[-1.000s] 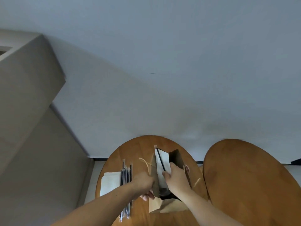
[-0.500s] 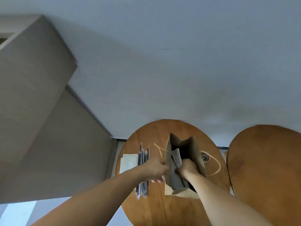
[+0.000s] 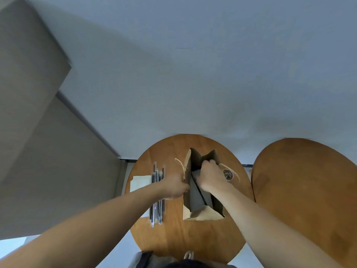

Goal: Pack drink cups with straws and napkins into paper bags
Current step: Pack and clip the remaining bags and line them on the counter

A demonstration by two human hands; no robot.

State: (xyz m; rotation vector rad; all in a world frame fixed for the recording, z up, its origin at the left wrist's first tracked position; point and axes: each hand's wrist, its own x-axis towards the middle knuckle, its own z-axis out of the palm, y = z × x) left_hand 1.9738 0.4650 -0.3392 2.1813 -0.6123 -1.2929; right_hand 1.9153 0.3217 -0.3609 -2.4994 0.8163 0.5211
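Left hand [image 3: 174, 185] grips brown paper bag [image 3: 202, 214], right hand [image 3: 211, 176] at its mouth

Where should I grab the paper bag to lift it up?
Hook both string handles, coming from above. The paper bag stands upright and open, with a loop hanging off each side. Its thin walls would likely crumple if you squeezed them.
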